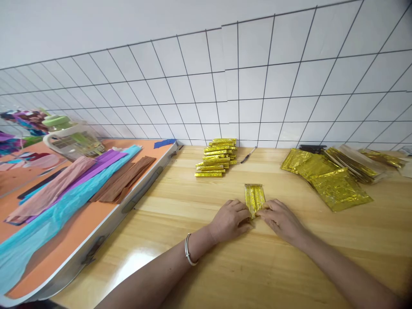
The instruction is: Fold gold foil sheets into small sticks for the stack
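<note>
Head cam: L grip [229, 221] & R grip [283, 221] pinch gold foil pc [254, 195], nr end.

The pleated foil sheet [255, 195] in my grip shines gold, striped lengthwise by its folds, and the same gold covers my stack of foil strips [215, 161] and the crinkle-patterned foil squares [341, 189]. My bracelet [188, 249] is plain silver. I see honey-toned wood grain in the tabletop [167, 227] and a black grid on the white wall [254, 47]. On the orange board [74, 235] I have a dusty pink strip [61, 180], a purple strip [103, 166], a turquoise strip [61, 214] and brown strips [131, 178]; the jug's lid [58, 121] is pale green.
</note>
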The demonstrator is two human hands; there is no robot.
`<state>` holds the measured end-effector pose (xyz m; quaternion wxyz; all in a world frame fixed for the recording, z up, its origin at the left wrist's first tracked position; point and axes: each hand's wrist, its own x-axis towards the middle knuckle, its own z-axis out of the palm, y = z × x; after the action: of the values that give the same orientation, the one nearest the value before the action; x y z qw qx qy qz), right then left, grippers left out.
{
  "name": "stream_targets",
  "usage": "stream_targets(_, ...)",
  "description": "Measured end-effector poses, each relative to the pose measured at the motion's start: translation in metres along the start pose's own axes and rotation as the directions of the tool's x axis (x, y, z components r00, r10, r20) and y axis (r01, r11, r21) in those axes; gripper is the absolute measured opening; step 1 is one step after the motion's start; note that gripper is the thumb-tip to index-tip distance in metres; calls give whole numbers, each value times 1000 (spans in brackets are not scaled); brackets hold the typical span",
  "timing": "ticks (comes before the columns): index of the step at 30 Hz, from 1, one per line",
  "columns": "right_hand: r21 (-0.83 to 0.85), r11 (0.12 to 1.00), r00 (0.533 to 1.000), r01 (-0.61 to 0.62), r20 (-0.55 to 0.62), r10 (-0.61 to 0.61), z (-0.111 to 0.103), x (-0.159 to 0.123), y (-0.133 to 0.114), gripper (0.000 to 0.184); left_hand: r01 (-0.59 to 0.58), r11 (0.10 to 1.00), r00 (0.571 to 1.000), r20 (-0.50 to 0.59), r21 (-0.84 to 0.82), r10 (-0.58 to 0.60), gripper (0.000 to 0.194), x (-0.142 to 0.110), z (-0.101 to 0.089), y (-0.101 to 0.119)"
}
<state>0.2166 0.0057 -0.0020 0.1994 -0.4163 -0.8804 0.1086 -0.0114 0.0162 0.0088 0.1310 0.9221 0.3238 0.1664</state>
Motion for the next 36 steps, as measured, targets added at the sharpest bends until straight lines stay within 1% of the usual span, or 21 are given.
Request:
stream_targets(2,0,1000,1000,-4,-2,4,0,0,0,28,-21,999,1000,-5,34,21,22,1,3,1)
stream_targets(5,19,1000,1000,-6,3,6,0,-1,1,27,-23,998,1000,-14,51,24,24,1,7,-1)
stream_targets(9,99,995,999,-25,-18,27,3,-3,5,23,41,999,998,-50,1,-41,22,2,11,-4)
stream_targets(13,165,985,997,-55,-45,64,3,-4,7,18,97,993,994,-53,-61,-100,20,5,13,-5)
stream_targets(19,125,987,990,-104,-78,114,5,-6,5,16,163,983,984,-63,-86,-168,19,8,14,-3)
stream_targets(23,89,982,983,-166,-66,172,8,-5,4,17,196,975,977,-63,-102,-203,18,10,14,1)
stream_targets(28,133,967,973,-216,-53,224,8,-4,3,11,214,968,970,-90,-133,-227,16,10,15,3)
stream_targets(33,141,963,970,-230,-47,239,5,-5,0,12,220,959,964,-112,-178,-242,16,8,18,-1)
stream_targets(36,125,962,968,-242,-42,249,3,-5,-1,13,246,952,957,-113,-181,-268,16,7,18,-2)
